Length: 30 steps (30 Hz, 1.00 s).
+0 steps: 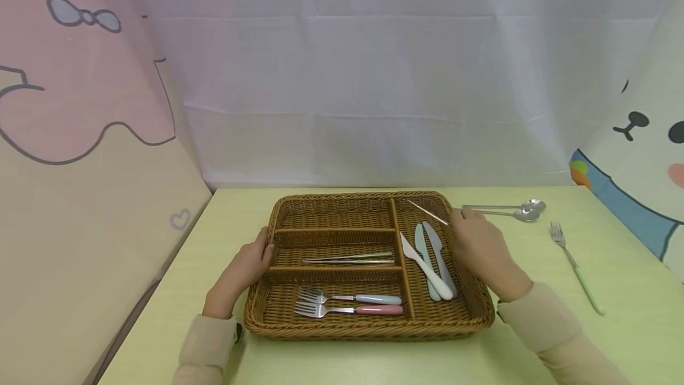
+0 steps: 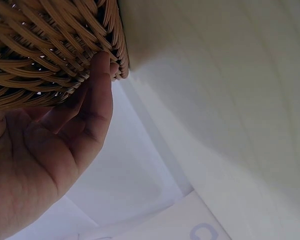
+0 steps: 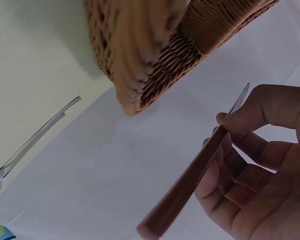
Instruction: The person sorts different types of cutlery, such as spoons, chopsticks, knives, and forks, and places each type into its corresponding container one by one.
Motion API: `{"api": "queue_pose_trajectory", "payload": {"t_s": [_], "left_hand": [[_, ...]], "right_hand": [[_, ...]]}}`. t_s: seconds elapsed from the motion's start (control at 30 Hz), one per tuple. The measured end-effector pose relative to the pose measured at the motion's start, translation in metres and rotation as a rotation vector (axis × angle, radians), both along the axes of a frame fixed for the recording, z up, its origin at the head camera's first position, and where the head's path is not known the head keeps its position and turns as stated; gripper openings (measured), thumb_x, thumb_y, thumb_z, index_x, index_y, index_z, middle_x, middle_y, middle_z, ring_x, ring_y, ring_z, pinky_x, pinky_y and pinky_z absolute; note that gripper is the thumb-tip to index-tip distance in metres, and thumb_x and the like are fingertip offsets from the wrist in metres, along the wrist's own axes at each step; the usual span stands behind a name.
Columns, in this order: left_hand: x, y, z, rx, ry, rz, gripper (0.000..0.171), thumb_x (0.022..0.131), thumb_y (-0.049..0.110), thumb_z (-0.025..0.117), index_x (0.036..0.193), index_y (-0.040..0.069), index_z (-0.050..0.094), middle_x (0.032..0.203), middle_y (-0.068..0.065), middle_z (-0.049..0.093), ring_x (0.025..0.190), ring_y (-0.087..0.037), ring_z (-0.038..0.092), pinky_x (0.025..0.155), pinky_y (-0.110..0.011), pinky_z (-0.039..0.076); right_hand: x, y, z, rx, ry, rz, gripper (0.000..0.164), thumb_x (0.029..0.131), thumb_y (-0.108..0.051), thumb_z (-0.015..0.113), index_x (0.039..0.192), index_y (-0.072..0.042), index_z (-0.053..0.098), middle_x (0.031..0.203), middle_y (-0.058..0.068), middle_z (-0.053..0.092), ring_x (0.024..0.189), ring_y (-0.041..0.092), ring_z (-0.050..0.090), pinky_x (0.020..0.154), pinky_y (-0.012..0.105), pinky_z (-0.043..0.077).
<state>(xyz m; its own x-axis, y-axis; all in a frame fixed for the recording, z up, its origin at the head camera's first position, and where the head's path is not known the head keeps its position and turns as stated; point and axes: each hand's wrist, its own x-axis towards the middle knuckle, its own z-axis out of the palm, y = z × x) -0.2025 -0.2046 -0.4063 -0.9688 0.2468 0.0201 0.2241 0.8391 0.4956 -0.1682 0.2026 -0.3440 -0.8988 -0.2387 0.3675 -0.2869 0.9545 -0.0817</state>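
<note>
My left hand [image 1: 247, 263] holds the left rim of a brown wicker cutlery basket [image 1: 342, 330]. In the left wrist view its fingers [image 2: 102, 90] lie against the woven outer wall. Over the basket's right rim, my right hand [image 1: 483, 251] pinches a table knife [image 3: 182, 190] between thumb and fingers; its handle looks reddish brown and its blade points over the right compartment. In that compartment lie a white knife [image 1: 427, 269], a green knife [image 1: 423, 248] and a grey-blue knife [image 1: 440, 257]. My right palm hides the held knife's handle in the head view.
Chopsticks [image 1: 347, 259] lie in the basket's middle left compartment. A blue-handled fork [image 1: 378, 299] and a pink-handled fork [image 1: 378, 310] share the front one. Right of the basket, two metal spoons [image 1: 526, 214] and a green-handled fork [image 1: 582, 281] rest on the table [image 1: 540, 266].
</note>
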Motion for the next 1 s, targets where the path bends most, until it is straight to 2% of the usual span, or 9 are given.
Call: {"api": "queue_pose_trajectory", "payload": {"t_s": [0.1,0.17,0.3,0.47,0.7,0.87,1.0], "left_hand": [[0.0,0.0,0.0,0.003,-0.001,-0.001,0.054,0.099,0.014,0.035,0.139,-0.014,0.013,0.047,0.001,0.036,0.036,-0.009,0.029,0.038,-0.027,0.031],[0.0,0.0,0.0,0.004,-0.001,-0.002,0.054,0.098,0.014,0.035,0.139,-0.014,0.013,0.047,0.001,0.036,0.036,-0.009,0.029,0.038,-0.027,0.031],[-0.001,0.0,0.0,0.006,0.0,-0.004,0.054,0.098,0.014,0.035,0.139,-0.014,0.013,0.047,0.001,0.036,0.036,-0.009,0.029,0.038,-0.026,0.031],[-0.001,0.0,-0.001,0.005,0.004,-0.004,0.054,0.098,0.014,0.036,0.139,-0.014,0.013,0.047,0.001,0.036,0.036,-0.009,0.029,0.037,-0.026,0.03],[-0.001,0.0,-0.001,0.007,0.008,-0.005,0.054,0.098,0.014,0.036,0.139,-0.014,0.013,0.046,0.001,0.037,0.035,-0.009,0.029,0.037,-0.025,0.03],[-0.001,0.0,-0.002,0.014,0.001,0.003,0.054,0.098,0.014,0.036,0.139,-0.013,0.013,0.046,0.002,0.036,0.035,-0.008,0.027,0.036,-0.024,0.029],[-0.002,0.0,-0.002,0.014,-0.003,0.008,0.055,0.098,0.014,0.036,0.14,-0.013,0.013,0.046,0.002,0.036,0.035,-0.008,0.027,0.036,-0.025,0.029]], "right_hand": [[-0.002,-0.01,0.001,0.02,0.041,0.026,0.009,0.071,0.011,0.054,0.078,0.005,0.053,0.068,0.014,0.048,0.062,0.029,0.048,0.043,0.04,0.046],[-0.002,-0.017,0.002,0.028,0.058,0.048,0.014,0.068,0.013,0.054,0.078,0.005,0.054,0.068,0.014,0.049,0.062,0.03,0.048,0.043,0.039,0.046],[-0.004,-0.028,0.002,0.043,0.089,0.09,0.016,0.066,0.015,0.055,0.076,0.003,0.052,0.066,0.013,0.049,0.059,0.026,0.046,0.043,0.036,0.044],[-0.006,-0.041,0.003,0.097,0.126,0.145,0.015,0.069,0.012,0.058,0.076,0.0,0.053,0.061,0.011,0.052,0.058,0.024,0.042,0.046,0.034,0.042],[-0.007,-0.059,0.002,0.144,0.171,0.199,0.014,0.074,0.009,0.061,0.087,0.003,0.059,0.067,0.012,0.06,0.058,0.023,0.043,0.044,0.031,0.04],[-0.008,-0.069,-0.001,0.152,0.221,0.235,0.013,0.073,0.008,0.064,0.082,0.0,0.059,0.066,0.011,0.061,0.057,0.022,0.043,0.044,0.031,0.04],[-0.008,-0.077,-0.001,0.172,0.215,0.266,0.014,0.073,0.006,0.065,0.083,-0.002,0.06,0.068,0.01,0.061,0.059,0.023,0.046,0.045,0.031,0.041]]}}
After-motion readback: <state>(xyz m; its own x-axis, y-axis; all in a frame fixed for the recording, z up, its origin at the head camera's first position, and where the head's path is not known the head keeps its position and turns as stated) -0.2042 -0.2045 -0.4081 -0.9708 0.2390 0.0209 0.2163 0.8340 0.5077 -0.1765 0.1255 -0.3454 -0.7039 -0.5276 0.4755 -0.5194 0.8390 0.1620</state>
